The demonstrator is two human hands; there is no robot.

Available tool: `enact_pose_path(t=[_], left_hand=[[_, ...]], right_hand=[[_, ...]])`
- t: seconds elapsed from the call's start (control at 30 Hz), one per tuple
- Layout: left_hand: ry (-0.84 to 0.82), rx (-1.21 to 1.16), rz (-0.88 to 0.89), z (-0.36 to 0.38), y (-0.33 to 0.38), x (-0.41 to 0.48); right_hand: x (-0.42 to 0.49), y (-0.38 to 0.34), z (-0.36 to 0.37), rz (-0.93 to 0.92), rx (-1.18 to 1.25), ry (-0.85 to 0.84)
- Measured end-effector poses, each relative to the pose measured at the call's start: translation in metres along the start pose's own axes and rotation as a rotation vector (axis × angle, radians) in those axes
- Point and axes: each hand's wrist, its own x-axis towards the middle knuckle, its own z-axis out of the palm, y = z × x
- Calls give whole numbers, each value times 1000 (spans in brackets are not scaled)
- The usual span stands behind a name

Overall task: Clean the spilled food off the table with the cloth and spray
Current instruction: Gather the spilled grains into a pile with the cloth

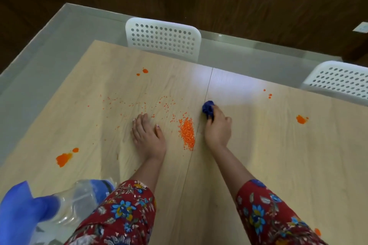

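Observation:
Orange grains lie in a dense pile (186,133) on the light wooden table (268,155), between my two hands. More loose grains (139,105) are scattered to the left and beyond. My left hand (147,135) rests flat on the table, fingers straight. My right hand (218,128) grips a bunched dark blue cloth (208,107) against the table, just right of the pile. A clear spray bottle with a blue head (65,207) lies at the near left edge, partly hidden by my sleeve.
Orange sauce-like blotches mark the table at the near left (63,159), far middle (145,70), right (301,119), far right (269,95) and near right (317,231). Two white perforated chairs stand at the far edge (163,40) and far right (338,79).

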Motion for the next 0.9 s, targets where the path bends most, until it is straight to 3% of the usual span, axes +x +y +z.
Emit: enact_pose_path(t=[0.13,0.27,0.33,0.47,0.67,0.77,0.9], left_hand=[[16,6,6,0,0,0],[36,27,13,1,0,1],[34,32,10,2,1,1],[34,45,26,3,0,1],[84,44,45,2,2,0],[71,27,40,1,1,1],[76,34,46,3,1,2]], right_hand=[[-10,-30,21,-216,90,-196],[47,-28,10,-104,148,17],[75,-26,9,-39,56,-6],[90,-52,33,-189,-56,-172],[58,-81,62,-608,-121,-515],[51,-66,44,-668,-12,-688],[61,-16,1,-385,88,-369]])
